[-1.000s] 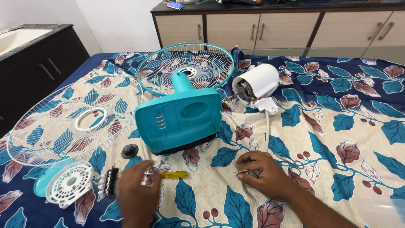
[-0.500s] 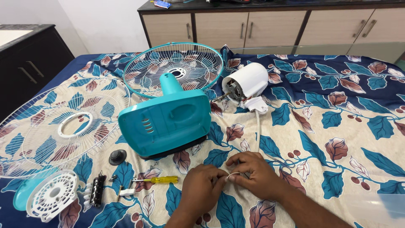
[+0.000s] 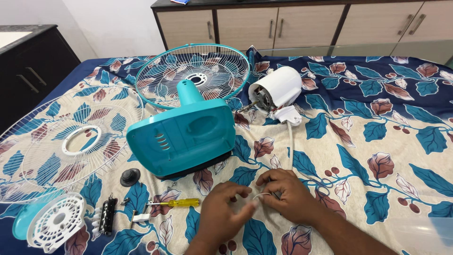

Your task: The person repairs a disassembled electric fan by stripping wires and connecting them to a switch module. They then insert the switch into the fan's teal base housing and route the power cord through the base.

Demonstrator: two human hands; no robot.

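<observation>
Both hands — left (image 3: 222, 215), right (image 3: 288, 196) — pinch a thin white wire (image 3: 262, 195) between fingertips, its ends hidden under fingers, near the teal base (image 3: 184, 137) and screwdriver (image 3: 177, 203).

The white wire (image 3: 262, 195) vanishes under the right hand (image 3: 288, 196), its end hidden.

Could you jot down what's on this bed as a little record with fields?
Surface: bedsheet with a leaf print
Left hand: pinching a thin white wire
Right hand: pinching the same wire
Beyond the hands: teal fan base, white motor
Grilles: teal one behind the base, white one at left
Near left hand: yellow screwdriver, black knob
</observation>
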